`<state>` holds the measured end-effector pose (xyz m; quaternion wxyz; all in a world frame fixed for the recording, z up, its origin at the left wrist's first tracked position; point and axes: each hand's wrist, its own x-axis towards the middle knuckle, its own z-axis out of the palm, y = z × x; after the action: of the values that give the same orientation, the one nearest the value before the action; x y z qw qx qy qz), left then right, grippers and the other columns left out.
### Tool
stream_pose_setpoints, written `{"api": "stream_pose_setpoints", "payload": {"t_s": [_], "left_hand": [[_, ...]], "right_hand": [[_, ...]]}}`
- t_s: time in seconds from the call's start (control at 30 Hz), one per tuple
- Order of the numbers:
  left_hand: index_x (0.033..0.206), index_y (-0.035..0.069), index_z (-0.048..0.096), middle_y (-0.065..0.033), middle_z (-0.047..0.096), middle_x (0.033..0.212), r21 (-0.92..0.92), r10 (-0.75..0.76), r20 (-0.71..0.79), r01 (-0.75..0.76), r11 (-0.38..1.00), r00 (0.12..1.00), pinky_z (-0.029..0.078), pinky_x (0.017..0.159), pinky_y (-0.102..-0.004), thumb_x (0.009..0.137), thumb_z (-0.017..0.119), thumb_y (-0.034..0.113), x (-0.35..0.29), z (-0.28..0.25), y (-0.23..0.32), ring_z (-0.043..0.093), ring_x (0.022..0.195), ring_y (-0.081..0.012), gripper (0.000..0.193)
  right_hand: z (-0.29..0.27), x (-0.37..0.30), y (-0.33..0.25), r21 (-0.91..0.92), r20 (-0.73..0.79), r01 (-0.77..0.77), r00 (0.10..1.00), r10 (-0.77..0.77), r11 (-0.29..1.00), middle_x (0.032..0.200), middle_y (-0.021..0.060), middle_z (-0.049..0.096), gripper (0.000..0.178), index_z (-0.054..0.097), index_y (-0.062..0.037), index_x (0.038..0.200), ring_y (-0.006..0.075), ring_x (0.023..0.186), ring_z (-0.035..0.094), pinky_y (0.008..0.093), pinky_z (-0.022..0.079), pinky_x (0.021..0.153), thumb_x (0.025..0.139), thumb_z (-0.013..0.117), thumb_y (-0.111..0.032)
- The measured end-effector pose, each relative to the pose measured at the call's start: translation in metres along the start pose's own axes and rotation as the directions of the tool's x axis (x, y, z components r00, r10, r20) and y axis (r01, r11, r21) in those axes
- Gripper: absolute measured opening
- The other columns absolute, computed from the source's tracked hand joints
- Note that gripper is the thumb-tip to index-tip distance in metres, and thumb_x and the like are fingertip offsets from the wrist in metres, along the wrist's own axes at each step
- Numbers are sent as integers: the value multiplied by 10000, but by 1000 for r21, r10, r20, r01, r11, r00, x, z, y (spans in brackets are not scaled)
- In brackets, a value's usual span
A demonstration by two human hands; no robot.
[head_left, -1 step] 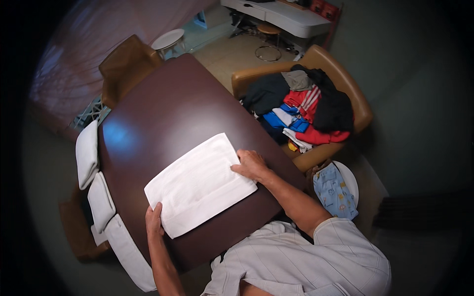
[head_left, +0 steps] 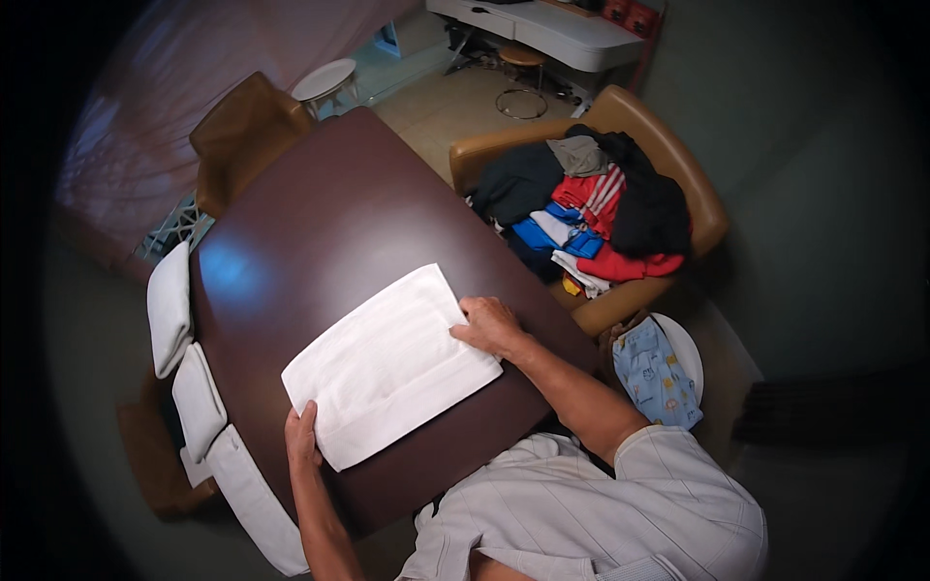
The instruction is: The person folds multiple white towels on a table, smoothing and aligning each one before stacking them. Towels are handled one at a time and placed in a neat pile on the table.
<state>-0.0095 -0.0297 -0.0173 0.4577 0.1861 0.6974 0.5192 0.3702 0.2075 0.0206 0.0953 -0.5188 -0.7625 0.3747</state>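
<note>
A white towel [head_left: 392, 368], spread as a flat rectangle, lies at a slant over the near part of the dark brown table [head_left: 378, 213]. My left hand [head_left: 302, 436] pinches its near-left edge, thumb on top and fingers out of sight underneath. At the opposite short edge, my right hand [head_left: 489, 326] grips the towel with its fingers curled at the border. The cloth looks smooth, with a faint raised band along the side nearest me.
Folded white cloths [head_left: 201, 397] line the table's left edge. On the right, a tan armchair [head_left: 702, 208] holds a heap of mixed clothes [head_left: 581, 218]. Beside it, light blue printed cloth [head_left: 654, 373] rests on a white round surface. Another brown chair [head_left: 247, 131] stands far left.
</note>
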Motion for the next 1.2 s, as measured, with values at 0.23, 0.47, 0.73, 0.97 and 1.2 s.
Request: {"api": "stream_pose_setpoints", "payload": {"t_s": [0.23, 0.47, 0.73, 0.97, 1.2], "left_hand": [[1355, 18, 584, -133, 713, 1236, -68, 52, 7, -51, 996, 999, 580, 927, -422, 1007, 696, 287, 11, -13, -19, 708, 1056, -245, 454], [1371, 16, 569, -131, 711, 1242, -72, 94, 66, -90, 993, 993, 584, 933, -409, 1028, 665, 300, 6, -11, -19, 709, 1071, -244, 455], [1356, 17, 582, -124, 715, 1217, 45, 45, 79, -48, 998, 996, 571, 922, -395, 1006, 701, 339, -1, -7, -8, 703, 1037, -227, 490], [1357, -5, 586, -120, 704, 1235, 61, 71, 68, -75, 995, 995, 561, 937, -388, 992, 720, 284, 7, -10, -8, 692, 1057, -216, 484], [1374, -35, 576, -125, 701, 1229, -3, 64, 49, -64, 998, 997, 567, 950, -384, 1037, 623, 161, -2, -23, -21, 694, 1066, -206, 393]], "right_hand": [[14, -15, 2, 126, -100, 72, 993, -59, 989, 1147, 280, 681, 272, 584, -2, 1053, 455, 1089, 655, 518, 532, 911, 901, 681, -207], [36, -10, 9, 352, -106, -79, 987, 123, 933, 1156, 270, 705, 717, 563, 48, 1285, 381, 1111, 688, 441, 536, 968, 798, 826, -408], [9, -14, -9, 436, 270, -143, 963, 23, 889, 1211, 224, 693, 747, 614, 82, 1298, 274, 1072, 691, 373, 557, 911, 783, 816, -419], [45, -6, 2, 845, 206, -140, 976, -72, 516, 1223, 218, 684, 758, 517, 80, 1383, 283, 1059, 703, 401, 596, 899, 841, 845, -336], [45, 1, -15, 906, 396, -382, 917, -47, 181, 1106, 182, 731, 480, 631, 78, 1271, 284, 936, 759, 452, 657, 798, 941, 798, -229]]}}
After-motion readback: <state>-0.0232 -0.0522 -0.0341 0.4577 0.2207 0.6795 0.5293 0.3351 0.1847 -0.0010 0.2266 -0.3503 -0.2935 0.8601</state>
